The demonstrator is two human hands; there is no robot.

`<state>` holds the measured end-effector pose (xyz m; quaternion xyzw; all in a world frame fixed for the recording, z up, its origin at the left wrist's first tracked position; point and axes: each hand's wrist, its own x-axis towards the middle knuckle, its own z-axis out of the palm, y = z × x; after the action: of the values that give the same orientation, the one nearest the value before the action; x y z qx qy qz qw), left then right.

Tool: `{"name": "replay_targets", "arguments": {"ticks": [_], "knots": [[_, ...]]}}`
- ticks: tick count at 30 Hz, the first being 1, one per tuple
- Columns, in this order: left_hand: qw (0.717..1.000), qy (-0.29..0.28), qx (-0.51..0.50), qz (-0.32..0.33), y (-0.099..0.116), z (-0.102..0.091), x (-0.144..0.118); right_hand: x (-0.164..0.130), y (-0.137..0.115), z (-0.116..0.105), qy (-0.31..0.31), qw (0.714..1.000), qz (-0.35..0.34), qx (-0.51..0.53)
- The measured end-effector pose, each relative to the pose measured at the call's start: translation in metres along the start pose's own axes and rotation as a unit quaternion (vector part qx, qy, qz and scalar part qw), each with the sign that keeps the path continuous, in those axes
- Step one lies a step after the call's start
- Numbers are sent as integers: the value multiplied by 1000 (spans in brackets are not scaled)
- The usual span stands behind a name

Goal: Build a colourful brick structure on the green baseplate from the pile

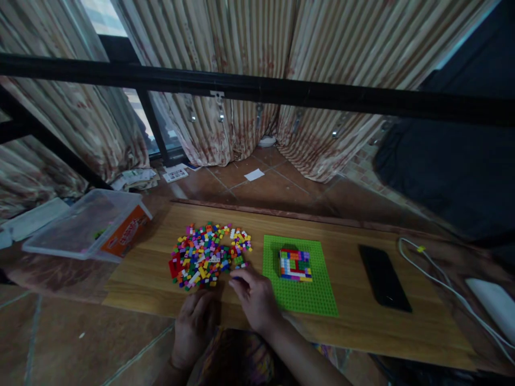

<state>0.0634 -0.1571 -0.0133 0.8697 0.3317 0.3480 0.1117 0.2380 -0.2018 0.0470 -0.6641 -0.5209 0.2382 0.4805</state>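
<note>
At lower centre, the right hand point(253, 298) pinches a brick at the edge of the brick pile point(209, 255); best lift it straight up. The left hand point(193, 327) rests loosely curled, holding nothing, on the table point(362, 332).

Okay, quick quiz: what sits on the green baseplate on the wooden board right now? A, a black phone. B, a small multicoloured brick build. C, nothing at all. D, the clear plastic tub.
B: a small multicoloured brick build stands on the green baseplate, while the black phone lies to its right on the wooden board and the clear plastic tub sits off to the left.
</note>
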Motion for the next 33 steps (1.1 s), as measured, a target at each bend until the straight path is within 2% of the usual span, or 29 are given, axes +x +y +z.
{"name": "replay_targets", "arguments": {"ticks": [3, 7, 10, 12, 16, 22, 26, 29, 33], "knots": [[1000, 3, 5, 4, -2, 2, 0, -11, 5, -16, 32, 991, 64, 117], [1000, -3, 13, 4, -2, 1, 0, -23, 12, -32, 90, 953, 145, 251], [1000, -12, 15, 0, 0, 0, 2, -27, 15, -38, 126, 926, 182, 306], [1000, -11, 15, 0, 2, 0, 3, -27, 16, -40, 124, 918, 195, 322], [1000, -8, 12, -11, 4, -1, 4, -28, 17, -37, 109, 918, 202, 323], [999, -8, 3, -31, 7, 0, 1, -29, 25, -25, 63, 953, 185, 233], [999, -10, -1, -37, 7, 0, 0, -28, 25, -23, 58, 961, 160, 218], [999, -7, 0, -33, 6, 0, 1, -28, 22, -34, 96, 962, 150, 209], [1000, 6, 17, -9, 3, 0, 3, -29, 31, -71, 180, 953, 157, 188]]}}
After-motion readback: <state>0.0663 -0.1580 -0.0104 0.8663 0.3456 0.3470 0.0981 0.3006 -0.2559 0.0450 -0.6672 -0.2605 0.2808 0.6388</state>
